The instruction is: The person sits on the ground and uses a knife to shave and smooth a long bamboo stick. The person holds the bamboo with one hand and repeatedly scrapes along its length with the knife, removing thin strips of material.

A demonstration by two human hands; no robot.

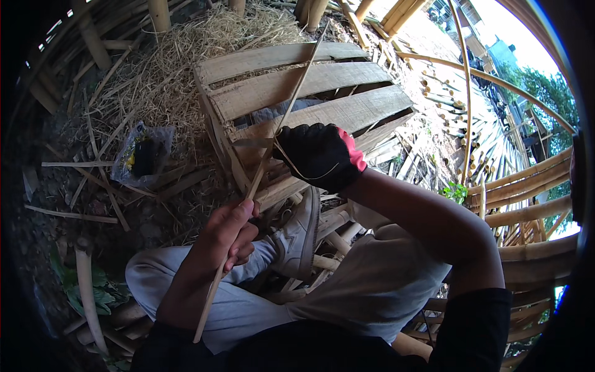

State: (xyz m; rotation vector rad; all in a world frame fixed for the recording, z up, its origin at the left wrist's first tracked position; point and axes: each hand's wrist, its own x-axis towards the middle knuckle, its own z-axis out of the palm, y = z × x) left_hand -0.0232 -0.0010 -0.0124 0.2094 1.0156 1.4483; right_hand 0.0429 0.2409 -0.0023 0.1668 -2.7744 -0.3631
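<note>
A long thin bamboo strip [299, 87] runs slantwise from my lap up past the wooden crate. My bare left hand [232, 232] is closed round its lower part, thumb on top. My right hand [322, 155], in a black glove with a red cuff, is closed in a fist beside the strip's middle. From that fist a knife's flat blade [251, 142] sticks out to the left, crossing the strip; the handle is hidden in the glove. A thin curled sliver [297, 168] hangs across the glove. Just beyond both hands stands the slatted crate [310, 80].
Dry shavings [167, 80] are heaped left of the crate. A clear plastic bag [144, 155] with dark and yellow contents lies on the ground. Cut bamboo poles [455, 124] are piled at right, and a curved bamboo frame [527, 180] rises there. My shoe [297, 239] rests below the crate.
</note>
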